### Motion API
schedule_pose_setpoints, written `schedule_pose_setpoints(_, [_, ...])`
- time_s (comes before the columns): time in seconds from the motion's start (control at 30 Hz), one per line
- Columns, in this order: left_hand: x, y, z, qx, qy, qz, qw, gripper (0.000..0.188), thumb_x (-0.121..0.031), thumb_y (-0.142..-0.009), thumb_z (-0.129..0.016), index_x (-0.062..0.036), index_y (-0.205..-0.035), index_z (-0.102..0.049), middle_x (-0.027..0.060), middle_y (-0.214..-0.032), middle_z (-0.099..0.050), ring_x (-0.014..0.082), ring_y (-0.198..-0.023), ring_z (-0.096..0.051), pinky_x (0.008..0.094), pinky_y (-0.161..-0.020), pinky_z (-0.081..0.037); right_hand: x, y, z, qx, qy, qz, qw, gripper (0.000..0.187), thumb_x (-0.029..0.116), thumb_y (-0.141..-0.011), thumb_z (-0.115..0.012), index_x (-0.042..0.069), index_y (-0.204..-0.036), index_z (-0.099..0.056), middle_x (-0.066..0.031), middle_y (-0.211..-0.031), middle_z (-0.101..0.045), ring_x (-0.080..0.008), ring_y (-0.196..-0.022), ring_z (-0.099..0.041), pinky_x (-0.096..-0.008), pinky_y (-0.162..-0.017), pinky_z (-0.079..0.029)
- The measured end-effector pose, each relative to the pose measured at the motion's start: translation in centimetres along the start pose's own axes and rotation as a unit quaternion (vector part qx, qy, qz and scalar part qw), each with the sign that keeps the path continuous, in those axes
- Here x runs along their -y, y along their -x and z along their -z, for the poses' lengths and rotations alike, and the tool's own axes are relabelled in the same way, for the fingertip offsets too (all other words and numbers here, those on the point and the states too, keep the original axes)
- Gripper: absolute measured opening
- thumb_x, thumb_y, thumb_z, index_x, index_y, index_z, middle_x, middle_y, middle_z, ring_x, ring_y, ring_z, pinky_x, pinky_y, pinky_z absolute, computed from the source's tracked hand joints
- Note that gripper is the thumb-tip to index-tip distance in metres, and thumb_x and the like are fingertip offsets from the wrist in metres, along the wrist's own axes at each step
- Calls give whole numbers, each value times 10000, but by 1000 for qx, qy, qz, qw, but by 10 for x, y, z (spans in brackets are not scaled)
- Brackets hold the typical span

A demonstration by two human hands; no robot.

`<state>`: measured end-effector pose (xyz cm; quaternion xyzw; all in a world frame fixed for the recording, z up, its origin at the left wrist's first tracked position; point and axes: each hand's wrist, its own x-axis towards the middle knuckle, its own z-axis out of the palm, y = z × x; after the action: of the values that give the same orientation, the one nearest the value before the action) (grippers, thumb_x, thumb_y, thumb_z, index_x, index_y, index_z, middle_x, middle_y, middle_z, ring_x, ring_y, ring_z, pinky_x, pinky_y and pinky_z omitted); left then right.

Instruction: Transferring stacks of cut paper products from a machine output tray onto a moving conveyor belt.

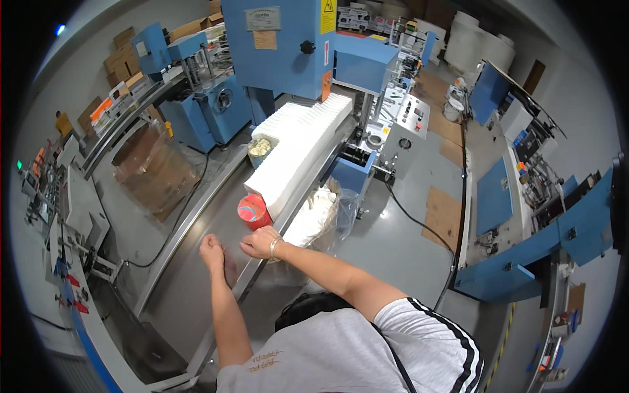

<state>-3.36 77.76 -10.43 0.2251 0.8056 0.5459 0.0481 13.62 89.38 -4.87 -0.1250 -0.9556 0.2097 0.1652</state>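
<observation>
My left hand (pixel 211 254) hovers over the grey metal table (pixel 180 283) with its fingers curled in. To its right, my right hand (pixel 261 242) is closed too, near the table's edge rail, a bracelet at the wrist. What either hand holds, if anything, is too small to make out. Just beyond the right hand stands a red round tin (pixel 254 211) with a patterned top. It sits against the near end of a long row of stacked white sheets (pixel 298 154). Farther along, an open tin (pixel 259 149) of cream-coloured pieces stands to the left of the row.
A tall blue machine (pixel 278 49) rises over the row's far end. Right of the table hangs a clear plastic bag (pixel 347 206) beside white material (pixel 316 213). A large brown carton (pixel 154 169) stands left. A black cable (pixel 419 223) crosses the floor at right.
</observation>
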Motion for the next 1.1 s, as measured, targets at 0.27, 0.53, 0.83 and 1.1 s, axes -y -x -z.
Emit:
schedule_pose_setpoints(0.27, [5, 22, 50, -77, -135, -117, 981, 198, -187, -839, -545, -60, -945, -653, 195, -853, -648, 380, -799, -628, 436, -704, -498, 2, -6, -11, 91, 66, -43, 993, 380, 427, -878, -431, 138, -780, -657, -133, -734, -656, -330, -697, -638, -459, -631, -497])
schedule_pose_setpoints(0.53, [50, 29, 87, -117, 13, 135, 984, 204, -225, -869, -564, -40, -844, -645, 64, -623, -621, 160, -486, -569, 303, -454, -443, 14, -6, -13, 68, 51, -25, 996, 360, 421, -866, -471, 130, -780, -665, -166, -744, -650, -357, -729, -636, -463, -678, -504])
schedule_pose_setpoints(0.83, [30, 32, 81, -119, 106, 184, 970, 163, -166, -878, -538, -32, -831, -618, 26, -580, -567, 85, -430, -494, 247, -371, -381, 6, -5, -13, 37, 49, -21, 998, 350, 409, -879, -463, 125, -783, -646, -171, -715, -639, -370, -707, -628, -468, -658, -501])
schedule_pose_setpoints(1.1, [39, 29, 78, -119, 145, 210, 960, 155, -153, -852, -555, -24, -870, -639, 58, -631, -601, 118, -460, -536, 264, -415, -428, 6, -3, -14, 45, 48, -22, 998, 362, 408, -893, -444, 131, -787, -651, -158, -731, -649, -361, -717, -632, -468, -672, -501])
